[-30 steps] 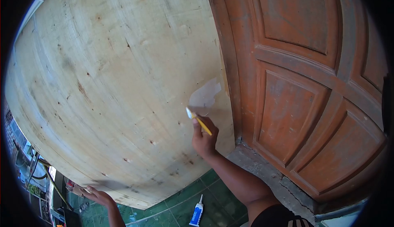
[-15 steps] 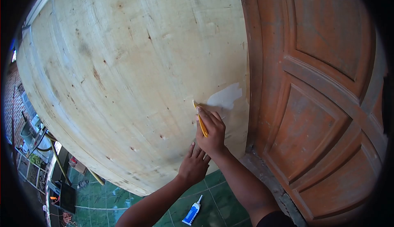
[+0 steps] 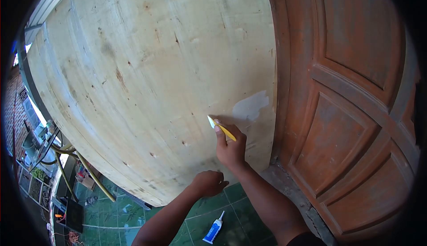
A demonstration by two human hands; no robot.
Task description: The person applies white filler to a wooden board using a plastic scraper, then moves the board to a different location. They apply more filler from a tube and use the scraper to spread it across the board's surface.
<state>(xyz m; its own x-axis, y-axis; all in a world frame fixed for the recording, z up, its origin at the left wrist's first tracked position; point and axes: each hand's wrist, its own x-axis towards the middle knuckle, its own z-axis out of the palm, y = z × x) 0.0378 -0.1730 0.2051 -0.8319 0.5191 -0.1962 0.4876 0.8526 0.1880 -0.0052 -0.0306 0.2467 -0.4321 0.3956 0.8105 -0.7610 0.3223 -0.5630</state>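
A large pale plywood board [image 3: 155,77] stands upright in front of me, with knots and dark streaks. My right hand [image 3: 231,150] grips a small yellow-handled putty knife [image 3: 226,132], its pale blade tip at the board's surface. Right of the blade lies a whitish smeared patch [image 3: 250,106] on the wood. My left hand [image 3: 208,183] is curled closed by the board's lower edge, with nothing visible in it. Below my hands, a blue and white tube with a narrow nozzle [image 3: 214,231] lies on the floor.
A reddish-brown panelled wooden door [image 3: 347,121] stands at the right, beside the board. Green tiles [image 3: 109,208] cover the floor. At the left are a bent metal-tube frame [image 3: 95,177], a dark box-like object [image 3: 71,215] and assorted clutter.
My left hand has gone from fingers spread against the board to curled closed. The putty knife has tilted, its handle now pointing right. The view has shifted slightly.
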